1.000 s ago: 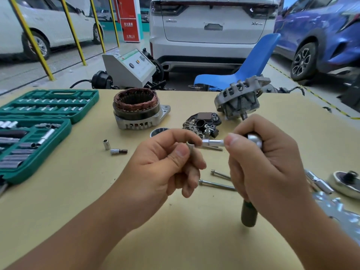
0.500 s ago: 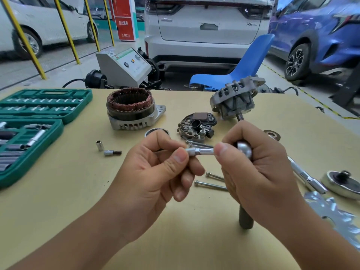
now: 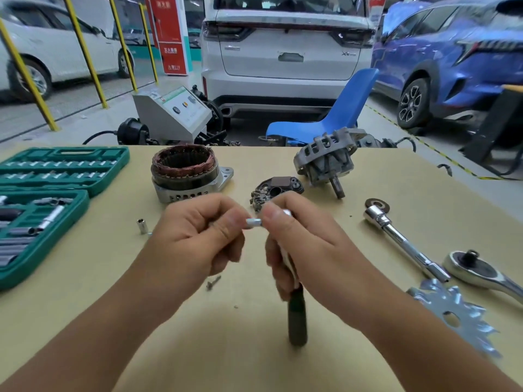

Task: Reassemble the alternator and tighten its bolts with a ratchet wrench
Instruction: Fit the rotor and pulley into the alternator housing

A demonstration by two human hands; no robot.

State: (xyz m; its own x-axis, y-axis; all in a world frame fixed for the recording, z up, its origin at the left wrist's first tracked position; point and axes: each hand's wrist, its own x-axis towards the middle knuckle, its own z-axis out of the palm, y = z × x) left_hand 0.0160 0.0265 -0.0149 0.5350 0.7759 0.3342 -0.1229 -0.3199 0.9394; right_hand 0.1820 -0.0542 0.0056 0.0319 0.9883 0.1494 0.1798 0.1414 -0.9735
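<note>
My right hand grips a small ratchet wrench whose dark green handle sticks out below my fist. A small silver socket sits on the wrench head, and my left hand pinches it with thumb and forefinger. Behind my hands on the tan table lie the alternator parts: the stator housing with copper windings, the black rectifier plate and the grey rotor with its end frame and shaft.
An open green socket case fills the table's left side. A loose socket stands near it, and a small screw lies under my left hand. At right lie an extension bar, a larger ratchet, a fan plate and a washer.
Both hands have drawn closer together around the socket, so less of it shows. The camera has tipped up a little, and the long bolts are now hidden behind my hands.
</note>
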